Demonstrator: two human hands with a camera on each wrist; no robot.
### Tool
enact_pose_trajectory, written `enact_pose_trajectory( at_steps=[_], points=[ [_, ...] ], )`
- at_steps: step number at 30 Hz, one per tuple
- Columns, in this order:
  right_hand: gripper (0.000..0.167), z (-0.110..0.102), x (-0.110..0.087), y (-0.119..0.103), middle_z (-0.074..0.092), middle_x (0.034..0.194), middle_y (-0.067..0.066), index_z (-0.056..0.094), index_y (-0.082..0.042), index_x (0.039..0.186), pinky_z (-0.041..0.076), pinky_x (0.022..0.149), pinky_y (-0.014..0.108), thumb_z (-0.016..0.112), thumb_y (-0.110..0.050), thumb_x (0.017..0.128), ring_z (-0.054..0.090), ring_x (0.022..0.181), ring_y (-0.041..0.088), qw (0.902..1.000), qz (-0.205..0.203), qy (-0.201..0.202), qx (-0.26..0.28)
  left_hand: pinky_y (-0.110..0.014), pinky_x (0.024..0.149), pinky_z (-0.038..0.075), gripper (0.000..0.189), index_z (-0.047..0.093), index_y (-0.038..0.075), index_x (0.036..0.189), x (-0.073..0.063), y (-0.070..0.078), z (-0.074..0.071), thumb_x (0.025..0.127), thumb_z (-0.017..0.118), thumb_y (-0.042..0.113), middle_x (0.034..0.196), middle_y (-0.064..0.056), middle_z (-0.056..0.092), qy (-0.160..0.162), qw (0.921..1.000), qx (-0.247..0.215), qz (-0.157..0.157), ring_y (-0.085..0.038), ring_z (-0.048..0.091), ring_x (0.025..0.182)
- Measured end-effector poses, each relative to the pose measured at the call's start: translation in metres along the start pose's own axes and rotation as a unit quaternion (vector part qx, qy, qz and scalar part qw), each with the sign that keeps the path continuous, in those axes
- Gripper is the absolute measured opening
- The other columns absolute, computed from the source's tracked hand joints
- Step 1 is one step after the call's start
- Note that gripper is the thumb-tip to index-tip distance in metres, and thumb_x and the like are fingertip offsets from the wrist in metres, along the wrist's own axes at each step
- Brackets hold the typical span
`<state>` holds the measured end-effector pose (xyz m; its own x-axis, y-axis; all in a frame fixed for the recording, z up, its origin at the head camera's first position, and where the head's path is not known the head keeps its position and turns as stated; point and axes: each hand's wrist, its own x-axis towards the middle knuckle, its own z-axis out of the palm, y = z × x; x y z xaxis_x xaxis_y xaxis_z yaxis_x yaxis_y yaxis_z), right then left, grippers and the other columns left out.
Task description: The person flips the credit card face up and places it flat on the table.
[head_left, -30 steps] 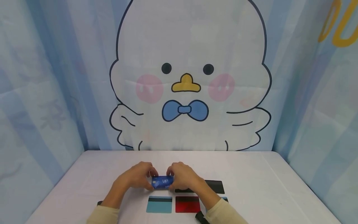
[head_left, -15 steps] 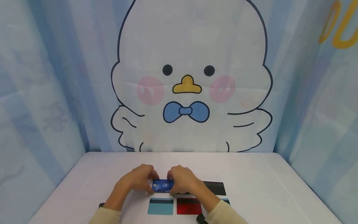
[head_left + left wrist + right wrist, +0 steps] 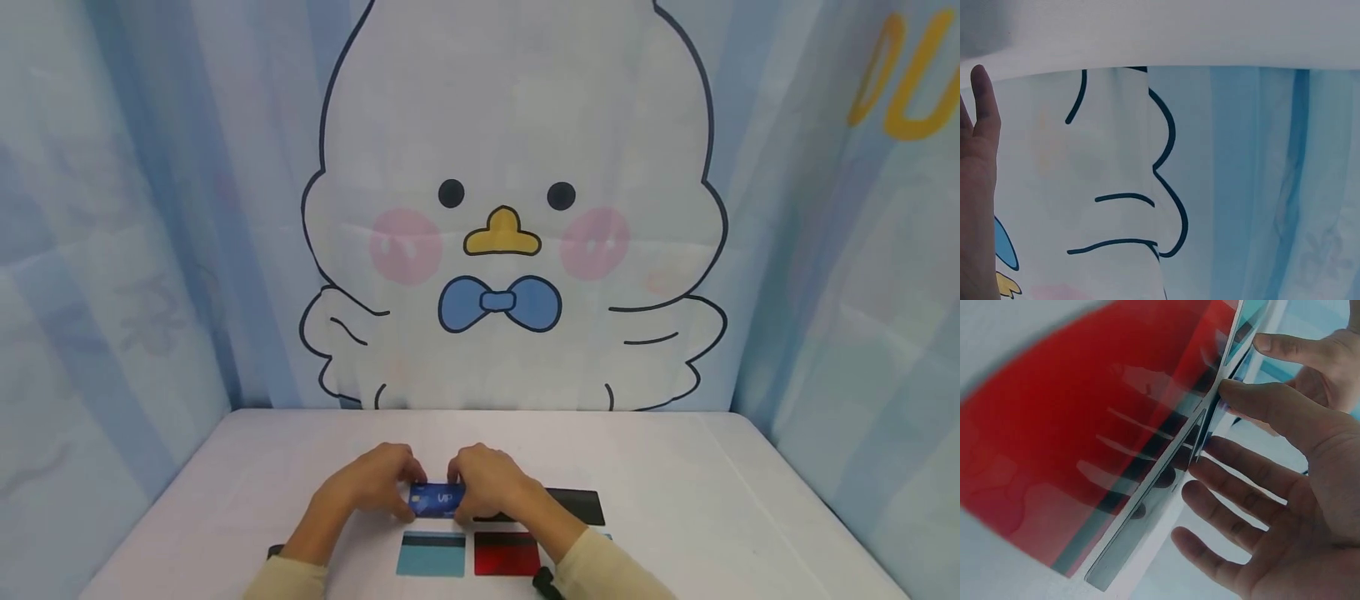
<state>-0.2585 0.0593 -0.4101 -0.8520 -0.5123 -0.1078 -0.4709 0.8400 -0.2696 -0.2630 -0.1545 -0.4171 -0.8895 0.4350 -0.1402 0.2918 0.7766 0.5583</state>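
Note:
Both hands grip a blue card (image 3: 437, 500) marked "VIP" with a gold chip, flat and close over the white table. In the head view my left hand (image 3: 381, 482) pinches its left end, index fingertip at the far edge and thumb at the near edge. My right hand (image 3: 491, 483) pinches the right end likewise, hiding that end. In the right wrist view the right hand's thumb (image 3: 1272, 406) and fingertips meet at a thin card edge, and the left hand (image 3: 1329, 356) appears beyond. The left wrist view catches only part of the left hand (image 3: 982, 137).
Nearer the person lie a teal card (image 3: 431, 557) and a red card (image 3: 507, 557), both with dark stripes. Black cards (image 3: 581, 505) lie to the right, partly behind the right hand. Another card's corner (image 3: 609, 536) peeks past the right sleeve. A cartoon curtain (image 3: 498, 358) hangs behind the table.
Since one second ago the blue card and both hands have come slightly down toward the teal card's row. The grip looks the same, and the head view has tilted a little.

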Motion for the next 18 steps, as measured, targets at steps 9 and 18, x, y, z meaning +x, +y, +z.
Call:
enact_pose_trajectory(
  at_steps=[9, 18],
  points=[
    [0.044, 0.0004, 0.0004, -0.0002, 0.07, 0.096, -0.004, 0.077, -0.016, 0.115, 0.058, 0.083, 0.033, 0.093, -0.03, 0.077, 0.058, 0.081, 0.009, 1.0, -0.008, -0.003, -0.003, -0.049, 0.098, 0.054, 0.041, 0.078, 0.011, 0.107, -0.0003, -0.0002, 0.001, 0.07, 0.096, 0.01, 0.1, 0.002, 0.069, -0.001, 0.9997, 0.023, 0.005, -0.018, 0.064, 0.096],
    [0.046, -0.0008, -0.0035, 0.0, 0.071, 0.1, -0.001, 0.075, -0.015, 0.117, 0.059, 0.084, 0.034, 0.092, -0.03, 0.078, 0.059, 0.083, 0.011, 0.9999, -0.011, 0.006, 0.0, -0.045, 0.095, 0.053, 0.046, 0.077, 0.011, 0.114, -0.0018, 0.0039, 0.0004, 0.072, 0.096, 0.014, 0.097, 0.002, 0.067, 0.001, 0.9981, 0.061, -0.013, -0.016, 0.06, 0.091]
  ],
)
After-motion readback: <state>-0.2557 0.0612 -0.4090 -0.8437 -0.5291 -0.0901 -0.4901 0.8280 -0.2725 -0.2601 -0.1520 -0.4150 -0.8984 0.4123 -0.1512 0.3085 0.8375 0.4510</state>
